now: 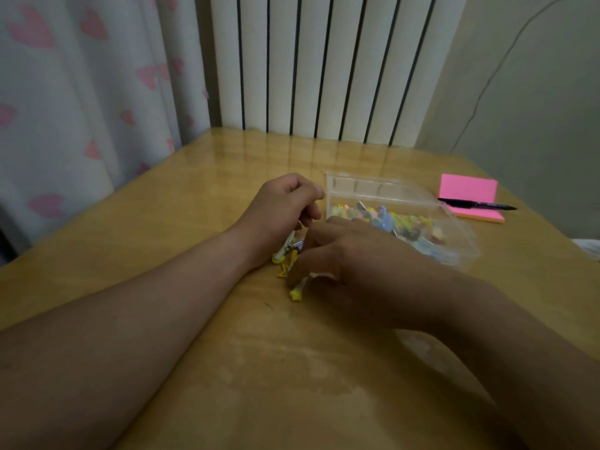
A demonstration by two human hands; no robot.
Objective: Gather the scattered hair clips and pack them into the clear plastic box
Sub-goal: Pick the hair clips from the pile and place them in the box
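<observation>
On the glossy tan wooden surface (194, 206), one shallow clear plastic box (363, 186) lies just beside the right hand (357, 261). A careless wrist could knock it and spill its jumbled load, too tangled to count. Of the two hands, the right pinches small yellow-and-white hair clips (296, 292). The left hand (285, 203) is curled, around what I cannot tell. About four loose clips show between them, and a hurried grab may scatter them.

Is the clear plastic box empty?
No, the clear plastic box holds a heap of colourful hair clips.
</observation>
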